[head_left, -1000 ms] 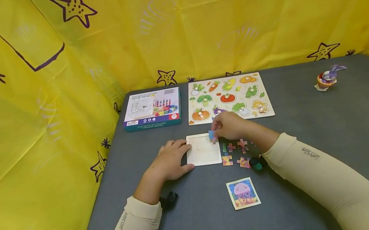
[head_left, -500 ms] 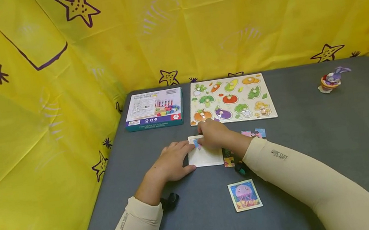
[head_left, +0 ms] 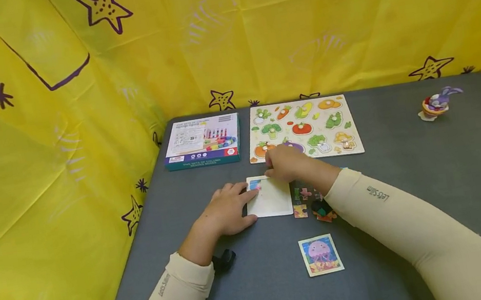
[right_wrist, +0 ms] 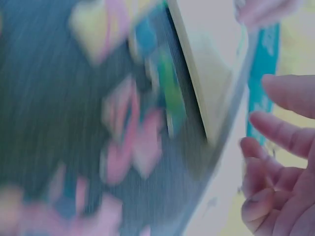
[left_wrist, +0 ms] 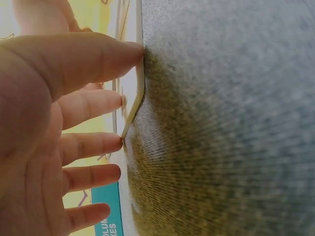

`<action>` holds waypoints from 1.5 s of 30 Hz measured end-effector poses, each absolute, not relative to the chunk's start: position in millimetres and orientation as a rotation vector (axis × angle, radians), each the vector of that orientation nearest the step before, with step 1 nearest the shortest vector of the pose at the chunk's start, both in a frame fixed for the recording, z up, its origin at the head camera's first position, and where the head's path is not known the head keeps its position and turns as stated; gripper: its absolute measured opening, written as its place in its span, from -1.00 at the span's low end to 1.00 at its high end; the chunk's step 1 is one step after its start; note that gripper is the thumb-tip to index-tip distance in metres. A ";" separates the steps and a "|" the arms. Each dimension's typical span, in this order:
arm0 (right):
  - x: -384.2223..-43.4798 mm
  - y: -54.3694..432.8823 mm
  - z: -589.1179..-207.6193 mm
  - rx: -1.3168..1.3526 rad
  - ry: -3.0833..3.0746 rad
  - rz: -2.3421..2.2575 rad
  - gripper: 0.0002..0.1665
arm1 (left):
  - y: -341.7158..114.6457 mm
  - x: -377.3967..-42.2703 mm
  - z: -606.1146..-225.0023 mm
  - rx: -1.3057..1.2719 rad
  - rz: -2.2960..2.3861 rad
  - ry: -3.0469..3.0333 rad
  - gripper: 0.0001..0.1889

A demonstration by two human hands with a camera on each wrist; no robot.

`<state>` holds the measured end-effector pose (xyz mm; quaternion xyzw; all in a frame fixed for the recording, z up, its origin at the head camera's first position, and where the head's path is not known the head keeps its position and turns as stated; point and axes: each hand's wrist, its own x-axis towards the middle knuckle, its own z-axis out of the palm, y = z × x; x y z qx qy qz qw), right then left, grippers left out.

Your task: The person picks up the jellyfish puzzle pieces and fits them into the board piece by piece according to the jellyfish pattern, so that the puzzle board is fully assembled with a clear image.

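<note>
My left hand (head_left: pixel 226 211) rests at the left edge of a small pale puzzle tray (head_left: pixel 277 206), its fingers straight. In the left wrist view the thumb (left_wrist: pixel 108 56) touches the tray's edge. One blue and pink jigsaw piece (head_left: pixel 255 184) lies in the tray's upper left corner, right by my left index finger. Above the tray's upper right corner is my right hand (head_left: pixel 289 163), with nothing between its loosely bent fingers (right_wrist: pixel 280 135) in the right wrist view. Several loose jigsaw pieces (head_left: pixel 300 211) lie right of the tray, partly hidden under my right forearm.
A jellyfish picture card (head_left: pixel 321 255) lies nearer to me. Behind the tray are a boxed bead set (head_left: pixel 202 142) and a vegetable peg board (head_left: pixel 321 125). A small rabbit figure (head_left: pixel 436 104) stands at the back right of the grey table (head_left: pixel 414 186).
My right hand carried the blue and pink piece leftward into the tray's upper left corner, let it go, and drew back to the right. My left hand has stayed at the tray's edge.
</note>
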<state>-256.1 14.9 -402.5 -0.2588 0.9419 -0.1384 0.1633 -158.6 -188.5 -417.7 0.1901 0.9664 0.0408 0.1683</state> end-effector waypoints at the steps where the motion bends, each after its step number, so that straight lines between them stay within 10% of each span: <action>1: -256.5 22.2 -399.0 -0.748 2.689 -0.375 -0.65 | -188.4 -158.6 -417.1 0.539 0.113 2.753 -0.26; 20: -247.8 115.4 -407.4 -0.755 2.688 -0.314 -0.83 | -195.9 -159.9 -413.8 0.602 0.237 2.694 -0.27; 45: -257.1 17.0 -417.3 -0.577 2.445 -0.864 -0.94 | -176.0 -170.0 -413.7 0.614 0.176 2.735 -0.17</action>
